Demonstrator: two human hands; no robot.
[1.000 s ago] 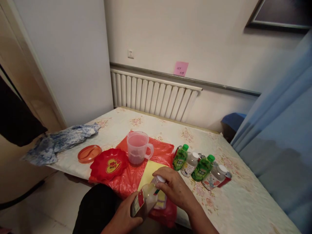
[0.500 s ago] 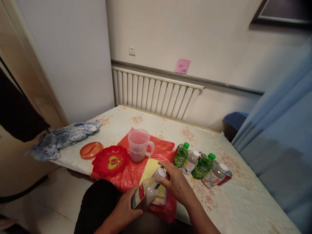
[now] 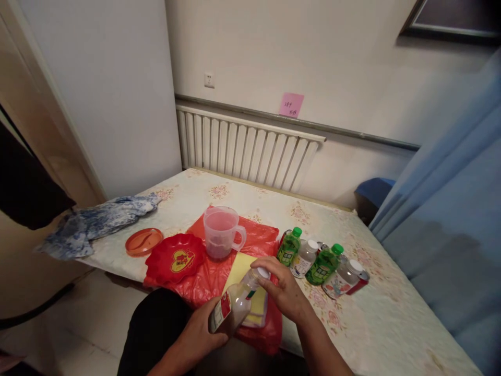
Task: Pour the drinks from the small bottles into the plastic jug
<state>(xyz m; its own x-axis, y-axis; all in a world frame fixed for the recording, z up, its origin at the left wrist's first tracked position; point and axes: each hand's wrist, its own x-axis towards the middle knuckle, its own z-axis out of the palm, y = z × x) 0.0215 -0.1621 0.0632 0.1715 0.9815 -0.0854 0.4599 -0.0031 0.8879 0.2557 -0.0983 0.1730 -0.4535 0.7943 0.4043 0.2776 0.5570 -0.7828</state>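
My left hand [image 3: 201,334] grips the lower body of a small bottle [image 3: 231,307] of pale cloudy drink with a red label, tilted up to the right over my lap. My right hand [image 3: 284,292] closes its fingers on the bottle's white cap [image 3: 261,273]. Just beyond, a clear plastic measuring jug [image 3: 221,239] stands upright on a red plastic bag [image 3: 258,235], beside a yellow cloth [image 3: 241,266].
A red heart-printed dish [image 3: 174,259] and an orange lid [image 3: 143,242] lie to the left. Several small bottles and cans [image 3: 321,263] lie in a row at the right. A blue-white cloth [image 3: 97,222] drapes the table's left corner. Radiator behind, blue curtain at right.
The bottle stays tilted in my left hand. My right hand's fingers have shifted around the cap. The view has moved slightly.
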